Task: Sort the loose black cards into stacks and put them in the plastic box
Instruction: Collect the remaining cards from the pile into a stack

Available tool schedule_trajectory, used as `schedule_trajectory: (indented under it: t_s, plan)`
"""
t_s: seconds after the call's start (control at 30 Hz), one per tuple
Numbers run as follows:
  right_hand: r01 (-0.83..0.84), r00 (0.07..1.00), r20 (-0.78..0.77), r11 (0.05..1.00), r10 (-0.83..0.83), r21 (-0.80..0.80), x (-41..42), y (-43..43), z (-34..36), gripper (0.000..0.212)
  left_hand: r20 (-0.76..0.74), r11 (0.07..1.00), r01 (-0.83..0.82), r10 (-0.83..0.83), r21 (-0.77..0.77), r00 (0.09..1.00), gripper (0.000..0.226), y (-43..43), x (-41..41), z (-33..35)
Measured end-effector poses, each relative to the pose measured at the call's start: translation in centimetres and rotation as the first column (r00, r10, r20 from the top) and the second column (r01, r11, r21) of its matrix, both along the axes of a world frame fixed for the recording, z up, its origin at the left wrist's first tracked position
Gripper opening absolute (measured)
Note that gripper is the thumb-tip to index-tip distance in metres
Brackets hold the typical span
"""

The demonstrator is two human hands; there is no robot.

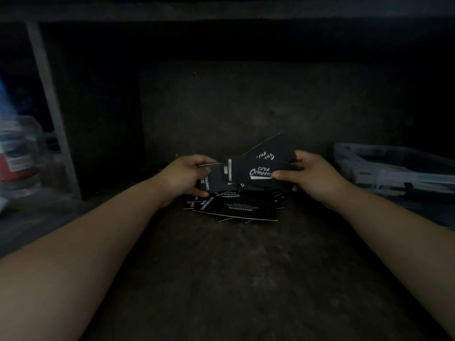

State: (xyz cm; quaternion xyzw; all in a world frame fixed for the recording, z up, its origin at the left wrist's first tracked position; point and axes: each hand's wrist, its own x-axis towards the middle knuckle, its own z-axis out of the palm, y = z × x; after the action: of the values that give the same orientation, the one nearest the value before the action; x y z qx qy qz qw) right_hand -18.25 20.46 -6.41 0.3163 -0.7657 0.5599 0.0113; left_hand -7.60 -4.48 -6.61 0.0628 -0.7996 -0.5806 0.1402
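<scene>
Left hand (187, 175) and right hand (312, 175) each pinch fanned cards (246, 168), thumbs on top, over a loose pile (236, 209) at mid-table (221, 279). Box (394, 168) sits at right edge, well apart. Blurred containers (19, 153) and a post (49, 107) crowd left edge.

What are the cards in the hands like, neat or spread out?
Spread out. The held cards poke out at different angles between the left hand and right hand, edges not lined up.
</scene>
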Motion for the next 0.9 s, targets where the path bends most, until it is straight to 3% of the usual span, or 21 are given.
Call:
schedule_trajectory:
  t_s: [0.1, 0.27, 0.43, 0.5, 0.57, 0.67, 0.73, 0.8, 0.87, 0.9]
  plan:
    - [-0.02, 0.999, 0.035, 1.0, 0.02, -0.013, -0.2, 0.3, 0.0, 0.042, 0.012, 0.999, -0.006, 0.006, 0.046, 1.0, 0.022, -0.1, 0.0, 0.0]
    - [0.114, 0.99, -0.098, 0.984, -0.101, 0.138, -0.2, 0.3, 0.2, 0.038, 0.022, 0.996, 0.019, -0.021, 0.087, 1.0, 0.023, 0.1, 0.2, 0.2]
    - [0.02, 0.993, 0.113, 0.997, -0.029, 0.077, 0.4, -1.0, -0.2, 0.023, 0.003, 0.997, 0.045, -0.045, -0.061, 0.999, 0.027, -0.2, 0.3, 0.0]
    - [0.109, 0.992, -0.085, 0.97, -0.093, 0.215, 0.8, -1.2, 0.1, 0.015, -0.004, 0.988, 0.044, -0.045, -0.148, 0.999, 0.029, -0.3, 0.4, -0.1]
    - [0.258, 0.936, -0.329, 0.874, -0.122, 0.411, 0.9, -1.2, 0.3, 0.03, -0.007, 0.982, 0.04, -0.042, -0.186, 0.999, 0.031, -0.5, 0.3, -0.2]
    - [0.271, 0.929, -0.363, 0.798, -0.071, 0.539, 0.9, -1.2, 0.0, 0.045, -0.039, 0.982, 0.027, -0.035, -0.187, 0.999, 0.031, -0.5, 0.2, -0.5]
    - [0.282, 0.932, -0.345, 0.826, -0.114, 0.489, 0.8, -1.0, 0.2, 0.049, -0.065, 0.984, 0.008, -0.02, -0.179, 0.998, 0.031, -0.5, 0.1, -0.5]
    - [0.323, 0.903, -0.381, 0.899, -0.2, 0.295, 0.9, -0.5, 0.8, 0.04, -0.083, 0.987, -0.019, 0.006, -0.16, 0.997, 0.029, -0.9, 0.1, -0.3]
    - [0.162, 0.942, -0.323, 0.965, -0.089, 0.206, 1.1, 0.1, 1.7, 0.026, -0.086, 0.99, -0.033, 0.021, -0.134, 0.996, 0.026, -1.4, 0.2, -0.1]
    - [0.009, 0.969, -0.24, 0.964, 0.057, 0.266, 1.7, 0.3, 2.2, 0.028, -0.078, 0.991, -0.037, 0.027, -0.126, 0.997, 0.025, -1.7, 0.1, -0.2]
